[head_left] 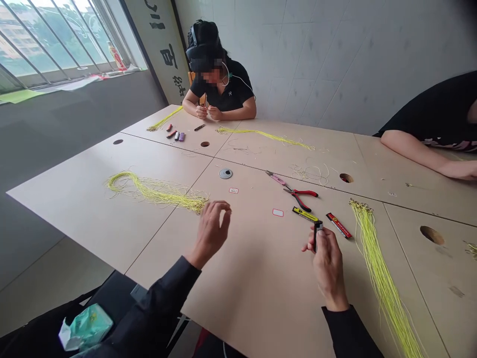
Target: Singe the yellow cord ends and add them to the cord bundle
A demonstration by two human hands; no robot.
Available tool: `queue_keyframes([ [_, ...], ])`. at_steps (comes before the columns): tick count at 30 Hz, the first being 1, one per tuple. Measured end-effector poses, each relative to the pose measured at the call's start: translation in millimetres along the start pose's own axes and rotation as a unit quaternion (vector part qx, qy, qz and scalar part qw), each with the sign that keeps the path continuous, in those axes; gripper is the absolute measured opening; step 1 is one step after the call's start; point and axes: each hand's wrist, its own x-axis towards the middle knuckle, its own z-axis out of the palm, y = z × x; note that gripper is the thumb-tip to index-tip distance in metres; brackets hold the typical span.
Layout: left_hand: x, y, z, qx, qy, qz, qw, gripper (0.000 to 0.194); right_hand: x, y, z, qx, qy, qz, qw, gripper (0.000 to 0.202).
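My right hand (328,263) is closed around a black lighter (317,235) with a metal top, held upright over the table. My left hand (212,231) is raised with curved, parted fingers and nothing visible between them. Its fingertips are beside the end of a yellow cord bundle (160,194) lying to the left. A second yellow cord bundle (376,258) lies right of my right hand. Just beyond the lighter are a yellow-labelled strip (305,215) and a red strip (339,225). Red-handled pliers (301,193) and pink tweezers (276,178) rest farther back.
Across the table (93,194), a person (227,89) leans on it near more cords (268,135) and small lighters (179,136). Another person's arm (421,154) rests at right. Round holes (432,235) pierce the tabletop. A green packet (87,325) lies lower left.
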Motion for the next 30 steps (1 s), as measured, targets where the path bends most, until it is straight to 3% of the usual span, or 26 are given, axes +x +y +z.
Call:
queue_keyframes([
  [3,2,42,48.5,-0.158,-0.086,-0.047,0.983,0.018,6,5,3,0.025,-0.064,0.004,0.998,0.039],
  [5,1,60,82.6,-0.295,-0.154,-0.086,0.939,0.021,10,9,0,0.013,-0.085,0.003,0.996,0.036],
  [8,2,69,124.1,-0.449,-0.210,-0.112,0.861,0.019,14,12,-8,0.014,-0.093,0.005,0.996,0.034],
  [11,3,64,146.1,-0.512,-0.229,-0.112,0.820,0.018,18,11,-12,0.014,-0.092,0.018,0.996,0.036],
  [16,2,58,151.5,-0.508,-0.250,-0.104,0.818,0.016,22,8,-12,0.026,-0.108,0.025,0.994,0.029],
  [24,2,61,147.5,-0.431,-0.292,-0.093,0.849,0.022,22,11,-13,0.003,-0.088,0.019,0.996,0.030],
  [30,4,63,144.3,-0.405,-0.290,-0.093,0.862,0.026,21,12,-14,-0.021,-0.060,0.014,0.998,0.031],
])
